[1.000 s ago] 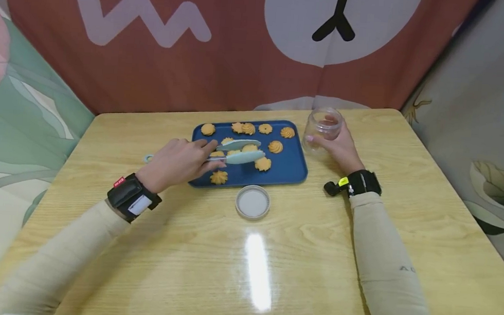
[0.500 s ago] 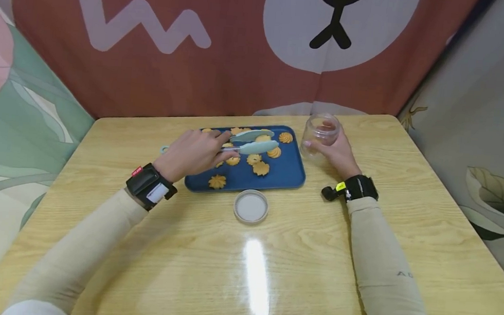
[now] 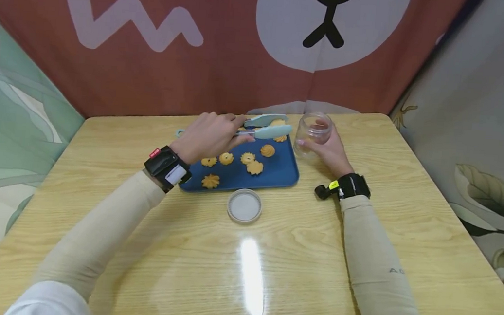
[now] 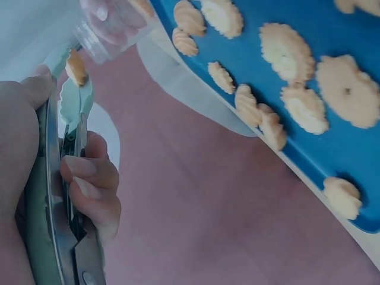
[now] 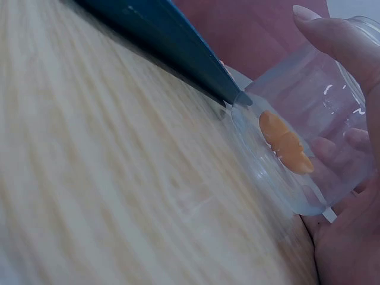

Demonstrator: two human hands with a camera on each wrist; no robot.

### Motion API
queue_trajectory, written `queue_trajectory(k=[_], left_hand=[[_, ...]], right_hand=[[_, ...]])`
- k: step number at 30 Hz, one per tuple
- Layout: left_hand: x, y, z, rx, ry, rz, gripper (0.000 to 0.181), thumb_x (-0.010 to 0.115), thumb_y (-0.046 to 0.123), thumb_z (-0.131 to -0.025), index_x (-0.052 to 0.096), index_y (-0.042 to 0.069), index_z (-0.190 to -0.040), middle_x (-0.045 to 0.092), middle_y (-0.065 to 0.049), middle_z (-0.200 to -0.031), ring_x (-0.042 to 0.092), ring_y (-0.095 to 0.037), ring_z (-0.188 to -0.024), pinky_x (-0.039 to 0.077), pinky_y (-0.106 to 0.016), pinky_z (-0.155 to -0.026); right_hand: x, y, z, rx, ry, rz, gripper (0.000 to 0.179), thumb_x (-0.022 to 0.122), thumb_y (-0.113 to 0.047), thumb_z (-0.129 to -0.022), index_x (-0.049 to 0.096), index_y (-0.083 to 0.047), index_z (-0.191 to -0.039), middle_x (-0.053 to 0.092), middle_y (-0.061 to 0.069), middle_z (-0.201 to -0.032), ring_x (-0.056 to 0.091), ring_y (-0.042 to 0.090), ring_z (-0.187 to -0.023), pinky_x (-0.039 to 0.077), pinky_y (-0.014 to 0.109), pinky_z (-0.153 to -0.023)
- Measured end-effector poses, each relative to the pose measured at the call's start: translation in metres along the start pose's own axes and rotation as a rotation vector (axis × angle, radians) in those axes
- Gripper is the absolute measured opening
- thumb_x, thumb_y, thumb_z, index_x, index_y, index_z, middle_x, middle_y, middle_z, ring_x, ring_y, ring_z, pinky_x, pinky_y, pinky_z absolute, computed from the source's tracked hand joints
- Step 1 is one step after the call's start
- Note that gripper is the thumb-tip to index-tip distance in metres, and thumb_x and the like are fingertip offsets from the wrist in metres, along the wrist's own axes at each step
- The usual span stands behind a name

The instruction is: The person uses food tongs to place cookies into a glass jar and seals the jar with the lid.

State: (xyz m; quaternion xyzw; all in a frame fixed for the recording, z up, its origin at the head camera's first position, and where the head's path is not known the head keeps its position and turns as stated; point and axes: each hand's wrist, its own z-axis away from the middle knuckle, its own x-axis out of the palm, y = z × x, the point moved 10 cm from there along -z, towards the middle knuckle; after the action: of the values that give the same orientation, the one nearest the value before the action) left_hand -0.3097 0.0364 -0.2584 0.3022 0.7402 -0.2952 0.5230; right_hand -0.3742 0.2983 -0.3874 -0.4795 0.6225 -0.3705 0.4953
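ok so the left hand (image 3: 211, 135) gripped mint-tipped tongs (image 3: 273, 131) pinching a cookie (image 4: 76, 67), right hand (image 3: 332, 152) clutched a clear jar (image 3: 306, 130) at their 3 o'clock

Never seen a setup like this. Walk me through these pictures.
There is no machine here: a person works with bare hands, left and right. The wide picture is taken from the person's head, looking forward and down; the two close ones come from each wrist. On the table lies a blue tray of cookies, with a round lid nearer the person. The left hand holds tongs, a cookie between their tips. The right hand grips a clear jar with at least one cookie inside.
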Motion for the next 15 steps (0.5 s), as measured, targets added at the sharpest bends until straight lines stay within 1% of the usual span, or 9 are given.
queue_trajectory(k=[2,7,9,12,15], left_hand=[[-0.002,0.001,-0.005,0.008,0.002,-0.007,0.059,0.043,0.054,-0.095,0.056,0.005,-0.124,0.065,-0.010,-0.083,0.048,-0.016,-0.047,0.042,-0.031,-0.040],[-0.008,0.006,-0.016,0.032,0.020,-0.030,0.058,0.044,0.054,-0.095,0.058,0.004,-0.119,0.060,-0.007,-0.074,0.049,-0.017,-0.048,0.042,-0.032,-0.040],[-0.010,0.007,-0.019,0.037,0.021,-0.033,0.057,0.045,0.054,-0.095,0.058,0.004,-0.119,0.061,-0.008,-0.075,0.050,-0.018,-0.049,0.044,-0.032,-0.041],[-0.012,0.009,-0.024,0.043,0.017,-0.041,0.057,0.045,0.053,-0.095,0.058,0.004,-0.120,0.062,-0.008,-0.076,0.051,-0.018,-0.049,0.045,-0.032,-0.042],[-0.010,0.010,-0.029,0.046,0.002,-0.052,0.059,0.043,0.055,-0.095,0.057,0.004,-0.120,0.062,-0.008,-0.076,0.050,-0.018,-0.049,0.045,-0.032,-0.042]], right_hand=[[0.000,0.000,0.001,0.007,0.002,0.006,0.086,0.083,-0.031,-0.071,0.033,-0.016,-0.139,0.045,0.008,-0.134,0.046,0.021,-0.114,0.036,0.047,-0.095],[-0.003,-0.002,0.001,0.003,0.012,0.009,0.086,0.083,-0.030,-0.071,0.032,-0.020,-0.140,0.044,0.007,-0.134,0.045,0.021,-0.114,0.035,0.047,-0.096],[-0.003,-0.002,0.000,-0.001,0.010,0.003,0.086,0.083,-0.029,-0.071,0.032,-0.022,-0.140,0.043,0.006,-0.135,0.045,0.021,-0.115,0.035,0.048,-0.097],[-0.001,0.000,-0.001,0.002,0.007,0.005,0.086,0.083,-0.030,-0.071,0.033,-0.019,-0.140,0.045,0.006,-0.134,0.045,0.020,-0.115,0.035,0.046,-0.097],[0.002,0.002,-0.001,0.002,0.011,-0.003,0.084,0.083,-0.030,-0.071,0.034,-0.016,-0.139,0.047,0.007,-0.131,0.047,0.020,-0.114,0.036,0.046,-0.096]])
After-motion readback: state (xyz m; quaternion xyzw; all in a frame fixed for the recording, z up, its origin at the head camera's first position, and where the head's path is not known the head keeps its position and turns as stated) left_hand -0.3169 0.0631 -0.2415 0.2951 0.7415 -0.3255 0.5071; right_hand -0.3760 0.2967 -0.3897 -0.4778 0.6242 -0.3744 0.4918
